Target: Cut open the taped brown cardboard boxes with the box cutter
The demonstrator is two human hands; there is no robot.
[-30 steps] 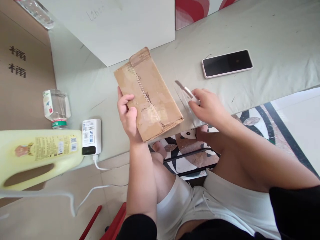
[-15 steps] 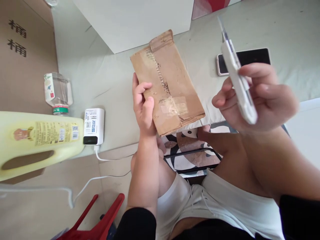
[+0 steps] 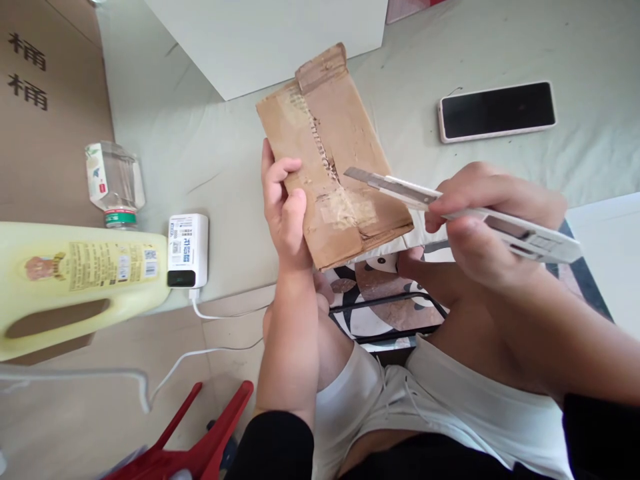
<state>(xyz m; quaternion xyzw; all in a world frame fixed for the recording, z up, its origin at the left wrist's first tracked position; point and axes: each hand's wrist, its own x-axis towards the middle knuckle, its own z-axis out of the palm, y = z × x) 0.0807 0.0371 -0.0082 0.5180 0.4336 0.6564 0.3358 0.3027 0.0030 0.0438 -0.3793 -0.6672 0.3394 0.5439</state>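
Observation:
My left hand (image 3: 287, 200) grips a flat brown cardboard box (image 3: 345, 140) by its left edge, thumb and fingertips on the face turned to me. The box is tilted, with worn clear tape and a torn, perforated seam running down its face. In my right hand (image 3: 495, 220) is a white utility knife (image 3: 520, 233), pinched between thumb and fingers. Its blade is out and points left, over the right half of the box face near the seam; whether the tip touches the cardboard I cannot tell.
A phone (image 3: 497, 112) lies on the pale cloth at right. On the left are a clear plastic bottle (image 3: 117, 180), a white power bank (image 3: 187, 250) with a cable, and a large yellow jug (image 3: 85, 287). A white box (image 3: 280, 40) stands behind; a red stool (image 3: 200, 447) is below left.
My right hand has turned the knife from upright to nearly level and brought its blade left over the box. The phone is now uncovered. My left hand and the box have hardly moved.

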